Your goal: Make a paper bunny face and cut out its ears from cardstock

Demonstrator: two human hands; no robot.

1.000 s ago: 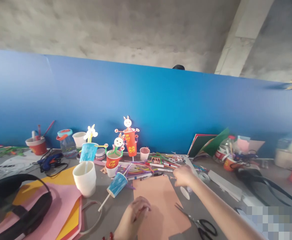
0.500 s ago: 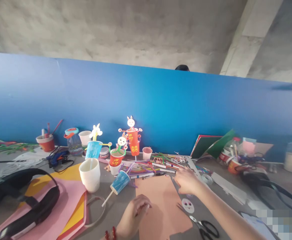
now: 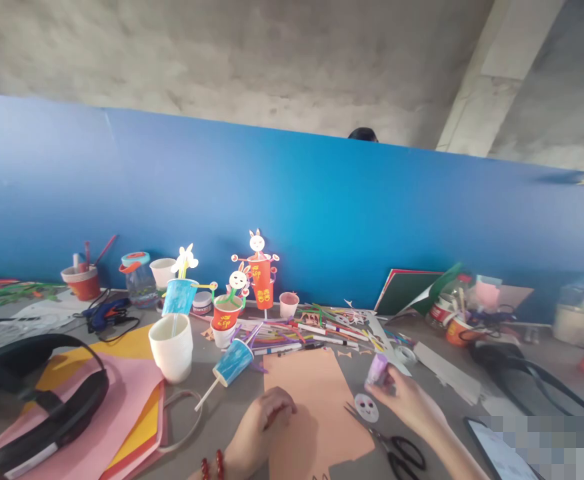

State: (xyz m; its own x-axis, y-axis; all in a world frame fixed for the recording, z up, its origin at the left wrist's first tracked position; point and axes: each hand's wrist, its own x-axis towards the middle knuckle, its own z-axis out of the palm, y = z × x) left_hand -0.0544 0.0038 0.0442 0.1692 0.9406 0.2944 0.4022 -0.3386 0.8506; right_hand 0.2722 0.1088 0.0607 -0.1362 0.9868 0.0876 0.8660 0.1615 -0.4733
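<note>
My right hand (image 3: 409, 400) grips a short purple cylinder that looks like a glue stick (image 3: 377, 369), held upright above the table. Just below it lies a white paper face (image 3: 367, 408) with pink eyes and a smile. Black-handled scissors (image 3: 392, 448) rest beside the face, blades partly open. My left hand (image 3: 265, 423), with a red bead bracelet at the wrist, is over the left edge of an orange paper sheet (image 3: 317, 400). Its fingers are curled, and whatever they may hold is hidden. A blue cup on a white stick (image 3: 233, 363) lies to its left.
Rabbit-faced cup figures (image 3: 261, 283) stand at the back, before a blue partition (image 3: 322, 220). Markers and strips (image 3: 322, 330) are strewn behind the orange sheet. Black headphones (image 3: 72, 413) rest on coloured paper at left. A phone (image 3: 497, 447) lies at right.
My right hand has drawn back from the markers toward me and now holds the purple glue stick. My left hand stays curled at the orange sheet. The view has shifted slightly.
</note>
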